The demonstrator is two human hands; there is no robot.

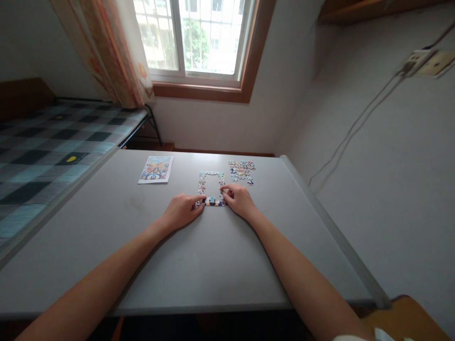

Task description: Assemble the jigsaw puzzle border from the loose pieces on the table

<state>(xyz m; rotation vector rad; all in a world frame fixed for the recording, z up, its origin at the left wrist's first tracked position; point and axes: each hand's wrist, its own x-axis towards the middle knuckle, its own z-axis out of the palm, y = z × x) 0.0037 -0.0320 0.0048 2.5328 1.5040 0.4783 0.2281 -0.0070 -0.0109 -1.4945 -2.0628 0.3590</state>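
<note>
A partly joined jigsaw puzzle point(212, 174) lies flat on the table, its border pieces forming an upright rectangle with the grey table top showing through the middle. At its lower left corner, my left hand point(181, 210) is closed, with thumb and index finger on the edge. My right hand point(240, 200) pinches at the lower right side; a small puzzle piece seems to be between the fingertips, mostly hidden by them. Just beyond that hand lies a group of loose puzzle pieces point(242, 169). To the left is a colourful picture sheet point(155, 169) with a white border.
The grey table point(199, 265) has raised rims on its left and right sides. A bed point(71, 132) with a checked cover stands to the left, below a curtain point(106, 52) and a window point(209, 38). A cable point(350, 130) hangs along the right wall.
</note>
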